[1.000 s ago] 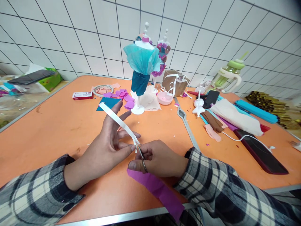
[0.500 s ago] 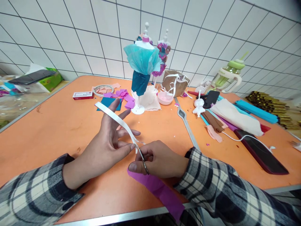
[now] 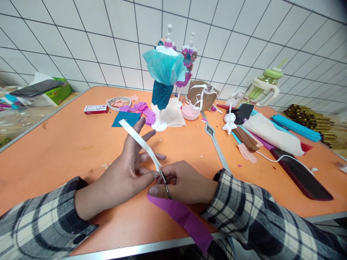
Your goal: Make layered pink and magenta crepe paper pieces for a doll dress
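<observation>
Between thumb and fingers, my left hand [image 3: 127, 173] pinches the lower end of a narrow white strip [image 3: 141, 140], which arches up and to the left past the spread index finger. My right hand [image 3: 181, 182] is closed around small scissors [image 3: 164, 181], their tips touching the strip's end by my left thumb. Under my right hand lies a purple strip of crepe paper [image 3: 181, 218], its end hanging over the table's front edge. Beyond my hands stands a small white dress form [image 3: 159, 125] wearing a teal skirt [image 3: 162, 94] and a turquoise ruffle [image 3: 164, 66].
Purple paper pieces [image 3: 140, 107], a teal square [image 3: 119, 118], a tape roll [image 3: 119, 103] and a red-white box [image 3: 95, 109] lie back left. At the back are a pink bowl [image 3: 190, 113] and paper bag [image 3: 203, 95]. Paper rolls and a phone [image 3: 300, 177] lie right.
My left hand has moved slightly right and toward the scissors, carrying the white strip with it. The scissors' blades look closer together, and small white scraps now lie left of my hand.
</observation>
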Available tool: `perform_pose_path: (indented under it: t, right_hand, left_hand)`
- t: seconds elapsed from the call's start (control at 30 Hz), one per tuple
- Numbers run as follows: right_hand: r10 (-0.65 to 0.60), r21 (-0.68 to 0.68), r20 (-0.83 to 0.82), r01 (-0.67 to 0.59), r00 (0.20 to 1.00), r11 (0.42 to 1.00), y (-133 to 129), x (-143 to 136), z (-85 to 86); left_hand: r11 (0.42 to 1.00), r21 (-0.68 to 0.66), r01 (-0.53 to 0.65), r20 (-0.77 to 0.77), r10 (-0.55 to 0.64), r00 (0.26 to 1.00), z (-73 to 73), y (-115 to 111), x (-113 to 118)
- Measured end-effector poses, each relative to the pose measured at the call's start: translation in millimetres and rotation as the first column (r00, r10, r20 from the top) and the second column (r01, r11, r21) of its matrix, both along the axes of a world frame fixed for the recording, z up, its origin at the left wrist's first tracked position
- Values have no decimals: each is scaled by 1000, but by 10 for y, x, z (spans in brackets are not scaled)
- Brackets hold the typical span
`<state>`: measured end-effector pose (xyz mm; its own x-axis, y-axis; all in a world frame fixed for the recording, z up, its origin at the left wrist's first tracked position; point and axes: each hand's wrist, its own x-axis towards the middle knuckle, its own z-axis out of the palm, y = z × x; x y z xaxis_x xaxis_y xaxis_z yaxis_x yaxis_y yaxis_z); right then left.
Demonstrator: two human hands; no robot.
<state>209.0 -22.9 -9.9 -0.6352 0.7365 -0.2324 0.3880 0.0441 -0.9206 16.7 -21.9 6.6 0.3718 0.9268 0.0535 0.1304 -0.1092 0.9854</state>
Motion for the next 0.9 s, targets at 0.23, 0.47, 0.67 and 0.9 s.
perform_pose_path:
  t: [0.23,0.47,0.67,0.9]
  right_hand:
    - [-11,48,30,10,1000,999,4,-13,-8]
    - [-18,81,70,13,997,997,6,-17,29]
    - [-16,74,97,9,995,997,6,-17,17]
    - [-13,68,73,8,997,998,4,-19,50]
  left_hand:
    - [999,31,14,2,-14,1000,-26,-3,-19]
    - [1000,11,10,-1,-10,1000,-12,-3,-7]
    - [1000,13,12,18,-12,1000,-22,-4,7]
    - [1000,-23,2,45,-1,999,-2,-17,14]
